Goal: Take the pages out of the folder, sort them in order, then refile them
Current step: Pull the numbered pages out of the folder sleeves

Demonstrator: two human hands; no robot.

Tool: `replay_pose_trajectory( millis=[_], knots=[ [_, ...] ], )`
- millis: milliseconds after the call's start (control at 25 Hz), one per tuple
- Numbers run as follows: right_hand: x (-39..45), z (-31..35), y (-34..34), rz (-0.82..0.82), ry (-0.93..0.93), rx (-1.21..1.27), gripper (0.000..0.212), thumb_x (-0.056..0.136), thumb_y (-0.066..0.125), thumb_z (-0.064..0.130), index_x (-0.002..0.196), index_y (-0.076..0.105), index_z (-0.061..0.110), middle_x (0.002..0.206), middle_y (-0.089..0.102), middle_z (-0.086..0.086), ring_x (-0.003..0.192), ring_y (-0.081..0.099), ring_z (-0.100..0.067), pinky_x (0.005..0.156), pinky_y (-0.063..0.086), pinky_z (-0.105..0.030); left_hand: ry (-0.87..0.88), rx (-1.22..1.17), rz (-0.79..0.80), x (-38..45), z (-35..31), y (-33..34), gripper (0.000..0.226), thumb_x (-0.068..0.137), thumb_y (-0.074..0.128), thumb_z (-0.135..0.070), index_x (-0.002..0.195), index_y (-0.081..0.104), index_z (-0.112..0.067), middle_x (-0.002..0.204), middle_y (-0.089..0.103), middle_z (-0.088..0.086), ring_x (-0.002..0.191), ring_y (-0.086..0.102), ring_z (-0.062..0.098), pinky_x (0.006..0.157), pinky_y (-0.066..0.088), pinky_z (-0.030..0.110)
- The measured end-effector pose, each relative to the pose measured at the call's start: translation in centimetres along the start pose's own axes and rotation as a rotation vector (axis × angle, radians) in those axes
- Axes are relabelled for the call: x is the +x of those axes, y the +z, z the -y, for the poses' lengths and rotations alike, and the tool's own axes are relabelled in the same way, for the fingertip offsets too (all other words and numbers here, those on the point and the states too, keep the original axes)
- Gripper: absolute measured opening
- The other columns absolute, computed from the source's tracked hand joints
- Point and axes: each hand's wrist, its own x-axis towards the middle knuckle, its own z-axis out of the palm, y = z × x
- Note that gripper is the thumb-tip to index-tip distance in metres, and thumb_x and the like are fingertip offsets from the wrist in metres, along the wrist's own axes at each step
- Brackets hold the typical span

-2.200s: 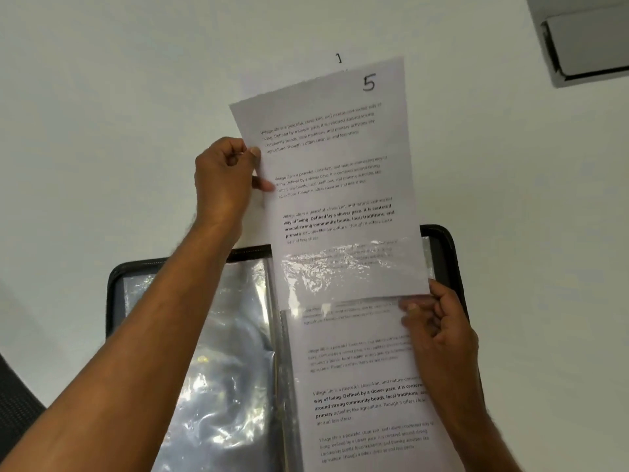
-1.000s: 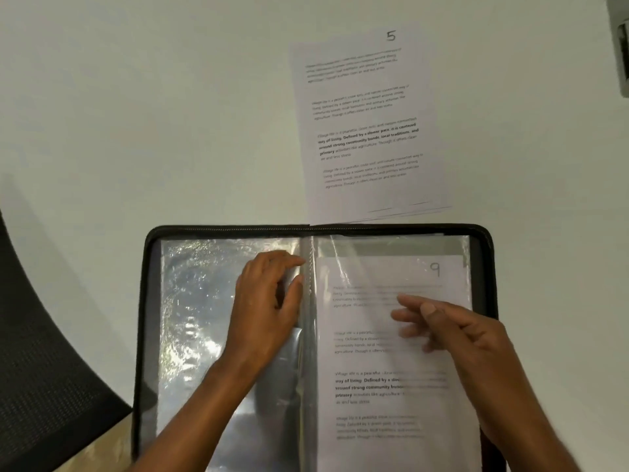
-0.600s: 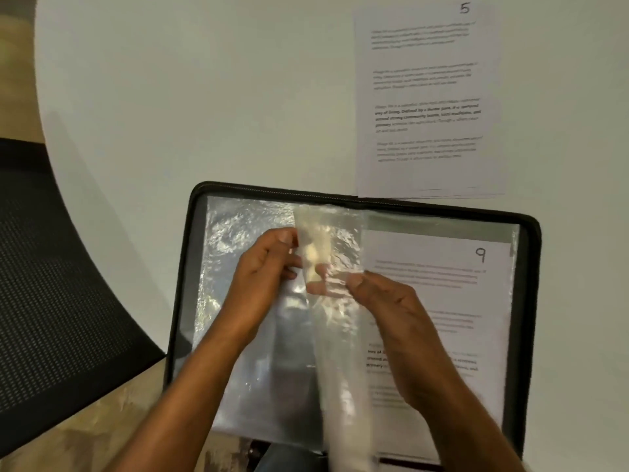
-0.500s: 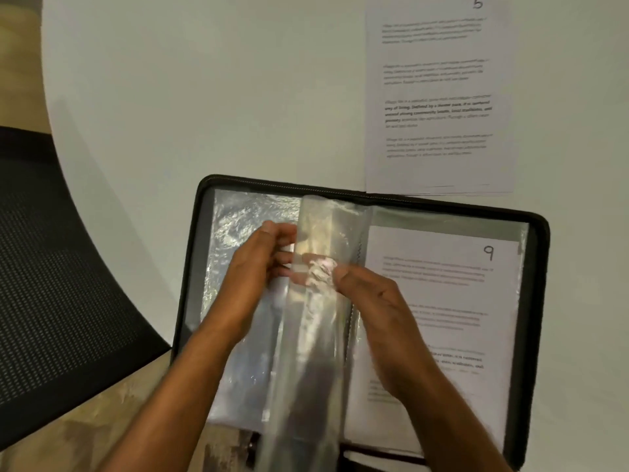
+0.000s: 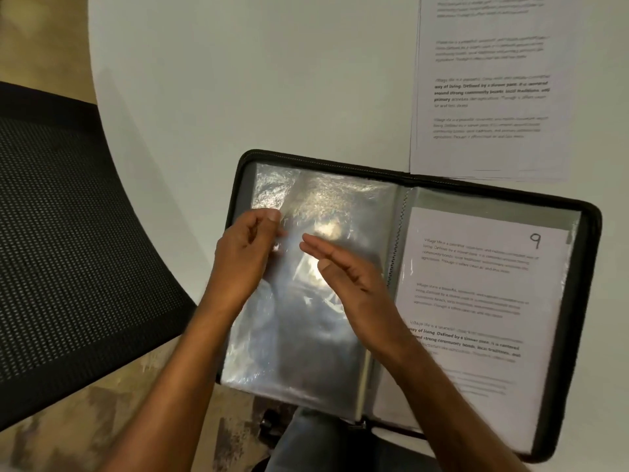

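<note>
Empty sleeve (image 5: 326, 301) now turned over to left, pinched by left fingers (image 5: 269, 221); right fingers (image 5: 316, 245) straight, smoothing it. Page 9 (image 5: 476, 301), beside right fingers, exposed for removal.

White table (image 5: 238, 80) under open folder (image 5: 589, 301) and loose pages (image 5: 490, 97).

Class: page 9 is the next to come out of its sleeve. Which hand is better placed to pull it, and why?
Probably the right hand: open, holding nothing, beside page 9 on the folder's right side. The left hand pinches the empty sleeve on the left.
</note>
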Motion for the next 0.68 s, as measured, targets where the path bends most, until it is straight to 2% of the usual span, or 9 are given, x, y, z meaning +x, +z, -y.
replay_pose_trajectory(
  millis=[120, 160, 280, 360, 480, 600, 680],
  knots=[
    [-0.4, -0.6, -1.3, -0.049, -0.07, -0.12, 0.037, 0.104, 0.053, 0.021, 0.139, 0.063, 0.026, 0.139, 0.064, 0.017, 0.133, 0.054, 0.002, 0.114, 0.044, -0.028, 0.103, 0.115, -0.084, -0.9, -0.2, 0.5, 0.049, 0.105, 0.032, -0.063, 0.112, 0.069, -0.031, 0.095, 0.072, -0.01, 0.088, 0.069, 0.004, 0.077, 0.055, 0.02],
    [-0.7, -0.8, -2.2, -0.091, -0.103, -0.173, 0.035, 0.105, 0.054, 0.018, 0.137, 0.064, 0.026, 0.136, 0.065, 0.016, 0.129, 0.057, 0.002, 0.111, 0.047, -0.027, 0.116, 0.15, -0.105, -0.9, 0.1, 0.7, 0.048, 0.105, 0.032, -0.063, 0.114, 0.067, -0.03, 0.096, 0.071, -0.011, 0.089, 0.068, 0.004, 0.082, 0.056, 0.025],
    [-1.8, -1.6, -5.8, -0.268, -0.171, -0.374, 0.034, 0.102, 0.057, 0.017, 0.132, 0.061, 0.031, 0.125, 0.065, 0.015, 0.115, 0.061, 0.002, 0.1, 0.053, -0.021, 0.124, 0.316, -0.162, -0.4, 0.4, 1.4, 0.037, 0.104, 0.053, -0.055, 0.131, 0.058, -0.031, 0.107, 0.069, -0.014, 0.099, 0.066, 0.005, 0.09, 0.056, 0.035],
    [-2.8, -2.3, -8.6, -0.375, -0.187, -0.517, 0.036, 0.1, 0.057, 0.02, 0.135, 0.059, 0.028, 0.126, 0.062, 0.011, 0.114, 0.059, -0.001, 0.1, 0.052, -0.024, 0.137, 0.408, -0.179, -0.3, 0.5, 1.9, 0.052, 0.098, 0.066, -0.046, 0.144, 0.048, -0.029, 0.123, 0.067, -0.007, 0.109, 0.064, 0.012, 0.097, 0.054, 0.039],
    [-4.4, -3.2, -12.7, -0.534, -0.157, -0.634, 0.042, 0.099, 0.061, 0.011, 0.141, 0.056, 0.018, 0.136, 0.059, 0.003, 0.124, 0.058, -0.016, 0.108, 0.045, -0.029, 0.198, 0.576, -0.275, -0.5, 0.4, 3.2, 0.083, 0.092, 0.076, -0.035, 0.158, 0.029, -0.018, 0.154, 0.045, 0.006, 0.139, 0.044, 0.026, 0.115, 0.035, 0.042],
    [-5.2, -3.7, -16.0, -0.649, -0.105, -0.729, 0.056, 0.098, 0.057, 0.024, 0.152, 0.045, 0.015, 0.151, 0.052, -0.005, 0.138, 0.048, -0.023, 0.117, 0.03, -0.024, 0.259, 0.688, -0.357, -0.9, -0.3, 4.6, 0.1, 0.088, 0.076, -0.031, 0.164, 0.014, -0.012, 0.168, 0.019, 0.014, 0.155, 0.018, 0.033, 0.124, 0.014, 0.047],
    [-5.3, -4.2, -17.9, -0.689, -0.084, -0.831, 0.069, 0.097, 0.057, 0.034, 0.158, 0.033, 0.012, 0.162, 0.039, -0.009, 0.148, 0.036, -0.027, 0.123, 0.022, -0.028, 0.308, 0.723, -0.326, -1.1, -0.7, 5.8, 0.1, 0.088, 0.075, -0.03, 0.164, 0.013, -0.014, 0.172, 0.008, 0.014, 0.159, 0.007, 0.034, 0.126, 0.007, 0.054]
  ],
)
